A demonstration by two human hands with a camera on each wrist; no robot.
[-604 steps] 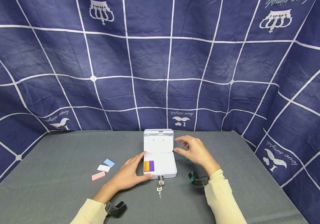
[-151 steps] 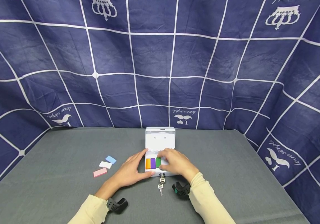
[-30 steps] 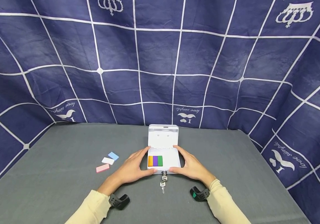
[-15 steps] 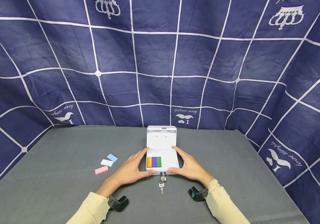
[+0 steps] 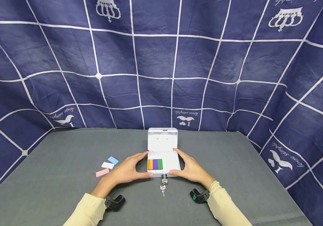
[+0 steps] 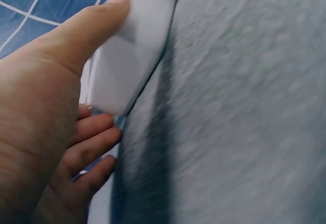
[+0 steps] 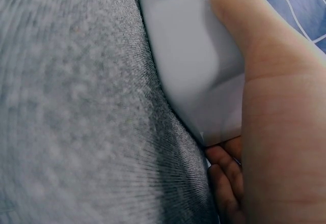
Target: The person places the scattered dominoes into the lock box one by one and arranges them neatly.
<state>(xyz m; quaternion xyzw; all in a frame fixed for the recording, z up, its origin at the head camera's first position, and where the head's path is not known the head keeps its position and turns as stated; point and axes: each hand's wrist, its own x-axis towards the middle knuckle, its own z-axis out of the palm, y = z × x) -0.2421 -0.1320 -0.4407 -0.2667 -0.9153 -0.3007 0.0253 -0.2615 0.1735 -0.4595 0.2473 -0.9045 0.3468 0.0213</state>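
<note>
A small white lockbox (image 5: pixel 171 161) stands with its lid (image 5: pixel 162 141) raised. Inside, along its left part, lie an orange block (image 5: pixel 150 164), a purple block (image 5: pixel 155 164) and a green block (image 5: pixel 160 164), side by side. Keys (image 5: pixel 163 187) hang from the front lock. My right hand (image 5: pixel 191 169) grips the box's right side, thumb across the front, other fingers round the side. At the left front corner is my left hand (image 5: pixel 127 170), fingers loosely spread along the side. In the left wrist view its thumb (image 6: pixel 97 25) overlaps the box front.
On the grey cloth (image 5: pixel 65 169) to the left lie a pink block (image 5: pixel 102 173), a white block (image 5: pixel 108 165) and a light blue block (image 5: pixel 113 160). A blue curtain with white lines (image 5: pixel 161 62) hangs behind the table.
The green block, under my right hand 5 seconds ago, lies beside the purple one. My right hand has shifted to the box's side. In the last half second my left hand has eased leftward.
</note>
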